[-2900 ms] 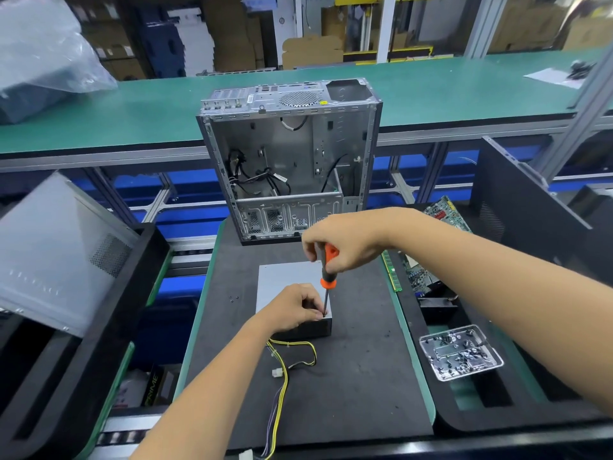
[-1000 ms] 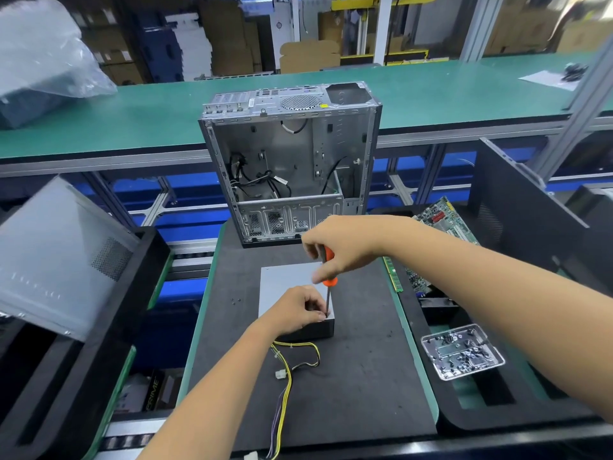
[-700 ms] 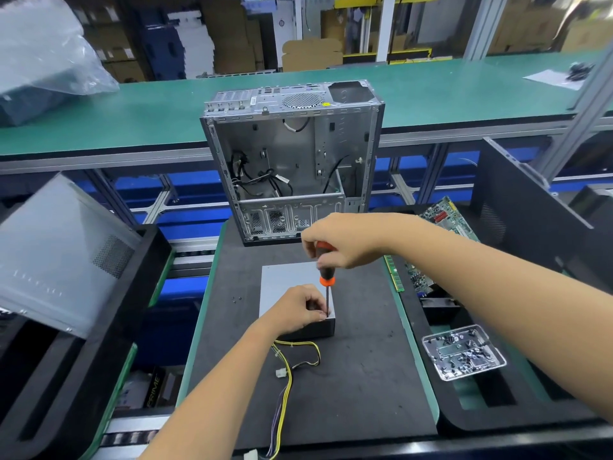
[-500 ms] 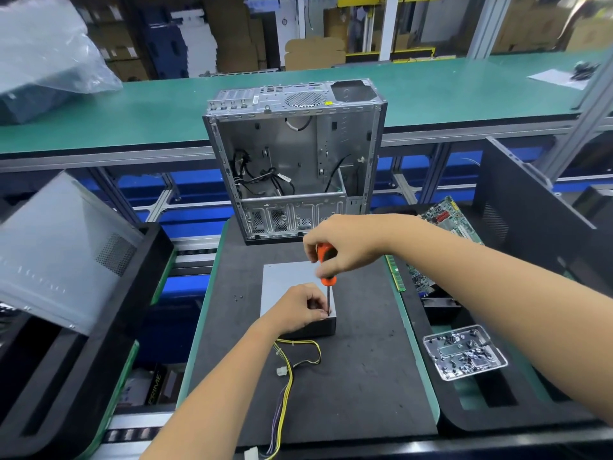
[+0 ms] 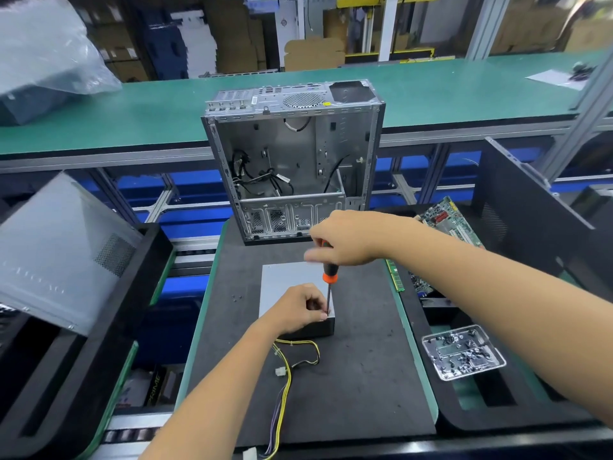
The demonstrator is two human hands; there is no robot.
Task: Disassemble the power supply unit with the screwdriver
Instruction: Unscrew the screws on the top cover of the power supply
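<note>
Power supply unit [image 5: 288,283] under left hand [image 5: 298,308] fingers [image 5: 321,315]; screwdriver [image 5: 329,281] upright.

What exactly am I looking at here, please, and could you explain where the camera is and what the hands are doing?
There is no robot here. A person wears a camera on the head, so you look forward and down over both arms at a dark work mat. On the mat lies a grey metal box, the power supply unit, with yellow and purple cables trailing toward the viewer. The right hand grips the orange and black screwdriver from above and holds it upright, tip at the box's near right corner. The left hand rests on the box, with its fingers pinched beside the tip. Behind stands an opened, mostly empty computer case. To the right are a circuit board and a clear tray of small parts.
</note>
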